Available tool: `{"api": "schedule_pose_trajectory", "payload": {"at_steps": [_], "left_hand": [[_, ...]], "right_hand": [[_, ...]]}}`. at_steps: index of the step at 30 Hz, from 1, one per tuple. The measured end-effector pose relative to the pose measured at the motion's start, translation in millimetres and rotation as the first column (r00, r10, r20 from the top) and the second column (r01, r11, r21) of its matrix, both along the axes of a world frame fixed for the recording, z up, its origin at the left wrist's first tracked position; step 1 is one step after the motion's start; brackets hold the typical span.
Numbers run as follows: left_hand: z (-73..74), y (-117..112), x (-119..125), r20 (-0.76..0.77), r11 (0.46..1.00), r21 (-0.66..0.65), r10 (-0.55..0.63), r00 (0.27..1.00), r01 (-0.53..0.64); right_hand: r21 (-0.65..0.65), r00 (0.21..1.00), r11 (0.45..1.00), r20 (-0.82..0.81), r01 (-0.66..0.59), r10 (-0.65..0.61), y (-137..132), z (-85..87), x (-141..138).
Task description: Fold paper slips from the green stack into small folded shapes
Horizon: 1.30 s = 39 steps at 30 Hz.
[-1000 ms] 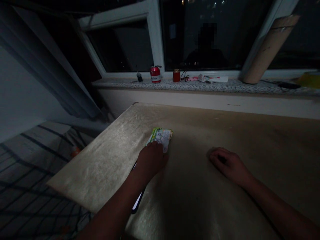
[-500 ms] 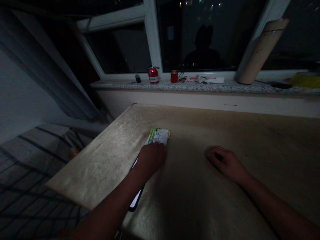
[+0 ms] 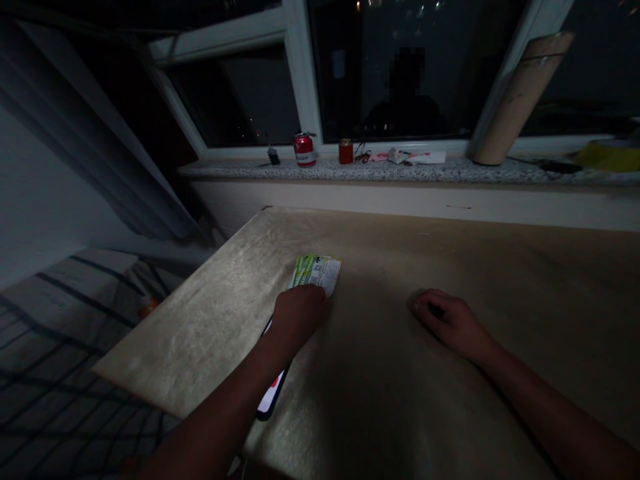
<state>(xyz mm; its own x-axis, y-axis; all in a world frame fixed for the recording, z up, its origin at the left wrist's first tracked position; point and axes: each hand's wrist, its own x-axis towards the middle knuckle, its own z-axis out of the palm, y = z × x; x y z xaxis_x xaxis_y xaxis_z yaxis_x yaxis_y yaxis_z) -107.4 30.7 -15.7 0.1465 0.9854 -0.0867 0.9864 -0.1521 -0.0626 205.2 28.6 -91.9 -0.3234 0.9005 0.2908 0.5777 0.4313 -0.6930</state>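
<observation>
Green packets (image 3: 324, 272) jut beyond left hand (image 3: 301, 311), grip unclear; right hand (image 3: 456, 325) curls well apart.

One left hand (image 3: 303, 310) and one right hand (image 3: 453, 320) are counted, two in total. At least two green packets (image 3: 326, 272) are shown; the exact number cannot be determined. One phone (image 3: 270, 399), one table (image 3: 200, 313), one red can (image 3: 304, 150), one red jar (image 3: 345, 152), one cardboard tube (image 3: 523, 100) and one curtain (image 3: 100, 133) are counted.

The tabletop (image 3: 373, 320) is supporting a lit phone (image 3: 270, 402) and green-and-white packets (image 3: 325, 271) beyond it; the right hand (image 3: 453, 325) is resting on the surface.
</observation>
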Motion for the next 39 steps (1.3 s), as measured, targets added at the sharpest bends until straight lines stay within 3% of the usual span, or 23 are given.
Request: {"api": "schedule_pose_trajectory", "payload": {"at_steps": [5,11,16,27,33,39], "left_hand": [[-0.8,-12.2,11.5,0.027,0.997,0.047,-0.067,0.997,0.066],[-9.6,-31.6,53.5,0.077,0.961,0.064,-0.275,0.958,0.27],[-16.5,-35.9,81.8,0.1,0.928,0.048,-0.374,0.922,0.371],[-19.0,-42.6,129.8,0.15,0.854,0.04,-0.518,0.842,0.518],[-22.8,-47.6,157.3,0.202,0.768,0.112,-0.639,0.742,0.631],[-37.6,-46.9,160.1,0.344,0.635,0.29,-0.767,0.541,0.716]], "right_hand": [[0.011,1.0,1.0,0.001,-0.012,0.012,0.7,0.0,0.4],[-0.002,1.0,1.0,0.0,-0.001,0.001,1.1,0.5,-0.6],[-0.012,1.0,1.0,0.019,0.009,-0.009,-2.7,5.1,-0.3],[0.111,0.98,0.991,0.191,-0.071,0.049,-36.6,12.4,25.6],[0.181,0.975,0.983,0.218,0.004,-0.045,-58.9,4.5,46.4],[0.141,0.984,0.987,0.17,-0.082,0.058,-61.2,-3.5,58.6]]}}
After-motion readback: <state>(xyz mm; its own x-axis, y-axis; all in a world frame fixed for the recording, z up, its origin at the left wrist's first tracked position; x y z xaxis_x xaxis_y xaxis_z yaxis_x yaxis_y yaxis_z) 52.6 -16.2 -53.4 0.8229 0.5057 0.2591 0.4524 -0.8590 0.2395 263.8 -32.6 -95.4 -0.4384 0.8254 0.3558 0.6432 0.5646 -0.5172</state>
